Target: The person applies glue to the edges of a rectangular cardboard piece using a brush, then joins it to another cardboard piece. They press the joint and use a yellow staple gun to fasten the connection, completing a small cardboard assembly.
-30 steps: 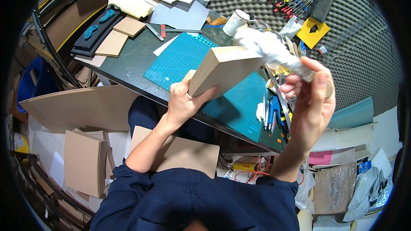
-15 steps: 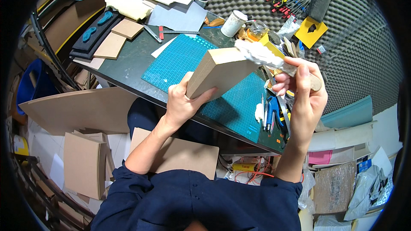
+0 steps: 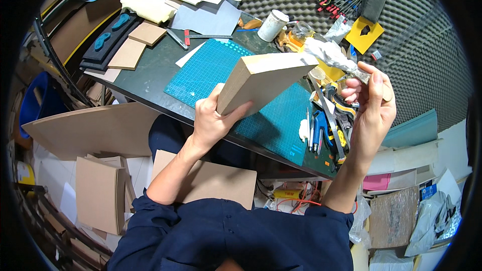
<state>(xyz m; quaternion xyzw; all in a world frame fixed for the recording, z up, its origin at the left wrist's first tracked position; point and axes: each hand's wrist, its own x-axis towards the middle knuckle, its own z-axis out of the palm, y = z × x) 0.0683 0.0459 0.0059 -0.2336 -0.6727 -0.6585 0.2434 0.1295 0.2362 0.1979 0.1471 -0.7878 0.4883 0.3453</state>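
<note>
My left hand (image 3: 210,123) grips the lower left end of a thick brown fibreboard panel (image 3: 268,88), thumb on its broad face. The panel is tilted up above a teal cutting mat (image 3: 193,80). Its narrow upper edge faces upward, yellowish at the left and whiter toward the right. My right hand (image 3: 374,95) is closed around a brush (image 3: 329,54) with a wooden handle and a thickly white-coated head. That head is at the right of the panel's upper corner, apart from it.
A white tub (image 3: 273,26) stands behind the mat. Pens and a blue-handled tool (image 3: 320,124) lie at the right table edge. Brown board pieces (image 3: 128,52), a steel square (image 3: 208,36) and paper sheets (image 3: 206,17) lie at the left. Tools hang on the foam-covered wall (image 3: 427,45).
My right hand has moved right with the brush, off the panel's edge, which now shows whitish along more of its length. The left hand and panel have barely moved.
</note>
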